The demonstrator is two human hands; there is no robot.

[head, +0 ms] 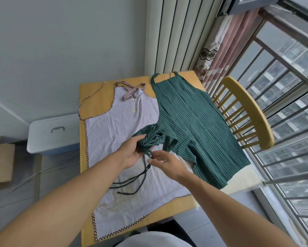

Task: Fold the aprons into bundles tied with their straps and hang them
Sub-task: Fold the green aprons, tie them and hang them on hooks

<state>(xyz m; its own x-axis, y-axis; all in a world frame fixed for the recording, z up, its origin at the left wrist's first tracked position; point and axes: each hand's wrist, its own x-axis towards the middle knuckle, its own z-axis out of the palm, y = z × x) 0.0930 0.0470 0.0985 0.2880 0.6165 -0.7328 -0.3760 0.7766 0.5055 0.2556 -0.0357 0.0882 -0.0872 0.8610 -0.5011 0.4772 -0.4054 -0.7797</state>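
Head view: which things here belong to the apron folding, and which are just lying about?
Job:
green bundle, gripped by left hand
dark straps, pinched by right hand
green apron, flat
checked apron, flat
table

Lying about:
chair
plastic bin
cardboard box
curtain
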